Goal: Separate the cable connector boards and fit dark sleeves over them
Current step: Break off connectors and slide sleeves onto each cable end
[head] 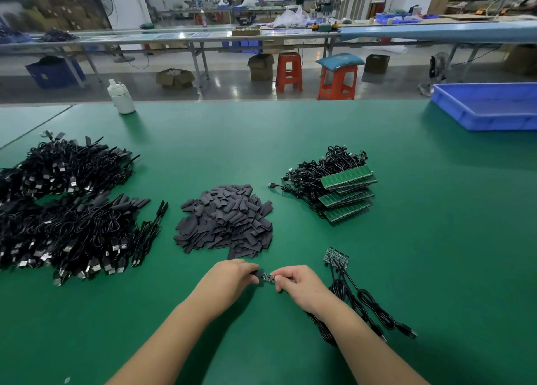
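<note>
The connector board [269, 277] sits low at table centre, pinched by the right hand [299, 287]; the left hand [231, 277] pinches a dark sleeve [258, 274] at its end. Keep both aligned; slide squarely, supporting the cable [325, 326].

sleeves [225, 220] centre, boards [347, 194] right (cables [66, 207] left)

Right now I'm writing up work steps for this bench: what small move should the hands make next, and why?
Probably slide the dark sleeve rightward over the small board. The left hand grips the sleeve at the board's left end, the right hand pinches the other end, and most of the green board is uncovered between them.
</note>
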A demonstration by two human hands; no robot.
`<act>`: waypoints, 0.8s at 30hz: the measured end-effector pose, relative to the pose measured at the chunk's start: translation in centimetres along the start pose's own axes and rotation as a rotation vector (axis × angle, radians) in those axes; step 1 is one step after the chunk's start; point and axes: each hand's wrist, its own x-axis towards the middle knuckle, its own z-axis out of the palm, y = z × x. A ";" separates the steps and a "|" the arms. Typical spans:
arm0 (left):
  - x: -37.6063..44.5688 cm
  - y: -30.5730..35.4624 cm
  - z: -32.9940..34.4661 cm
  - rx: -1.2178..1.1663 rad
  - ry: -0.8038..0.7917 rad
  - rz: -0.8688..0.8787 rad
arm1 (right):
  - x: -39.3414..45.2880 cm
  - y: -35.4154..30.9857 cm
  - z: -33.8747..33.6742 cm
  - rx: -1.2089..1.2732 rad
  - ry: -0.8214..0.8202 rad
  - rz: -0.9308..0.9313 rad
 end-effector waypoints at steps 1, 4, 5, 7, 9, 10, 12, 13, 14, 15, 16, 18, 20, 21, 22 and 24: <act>0.0 0.0 0.0 -0.017 0.001 -0.009 | 0.0 0.1 0.0 -0.001 -0.001 -0.003; -0.2 -0.1 0.0 -0.038 -0.003 -0.020 | 0.1 0.3 0.0 -0.014 -0.003 0.000; -0.2 -0.1 0.0 -0.042 -0.002 -0.021 | 0.1 0.4 0.0 -0.011 -0.005 0.002; -0.3 0.0 -0.1 -0.047 0.007 -0.019 | 0.2 0.4 0.0 -0.007 -0.008 0.003; -0.3 0.1 -0.2 -0.042 0.014 -0.014 | 0.2 0.3 0.0 -0.011 -0.015 0.001; -0.4 0.2 -0.2 -0.040 0.015 -0.012 | 0.1 0.3 0.0 -0.012 -0.020 -0.001; -0.5 0.3 -0.3 -0.035 0.022 0.000 | 0.1 0.1 0.0 -0.014 -0.022 -0.007; -0.5 0.4 -0.4 -0.039 0.028 0.009 | 0.1 0.1 0.0 -0.018 -0.021 -0.007; -0.5 0.4 -0.4 -0.047 0.033 0.020 | 0.0 0.0 0.0 -0.023 -0.019 -0.007; -0.6 0.4 -0.5 -0.056 0.033 0.028 | 0.0 0.0 -0.1 -0.027 -0.019 -0.007; -0.6 0.4 -0.6 -0.060 0.028 0.036 | 0.0 0.0 0.0 -0.028 -0.019 -0.007; -0.5 0.5 -0.8 -0.062 0.008 0.047 | 0.0 0.0 0.0 -0.016 -0.018 -0.003; -0.4 0.6 -1.0 -0.065 -0.015 0.059 | 0.0 0.1 0.0 0.012 -0.014 0.008; -0.4 0.6 -1.1 -0.066 -0.021 0.064 | 0.1 0.1 0.0 0.024 -0.011 0.015; -0.3 0.6 -1.2 -0.067 -0.023 0.069 | 0.1 0.1 0.0 0.033 -0.009 0.020; -0.1 0.6 -1.4 -0.067 -0.028 0.069 | 0.2 0.1 0.1 0.047 -0.001 0.026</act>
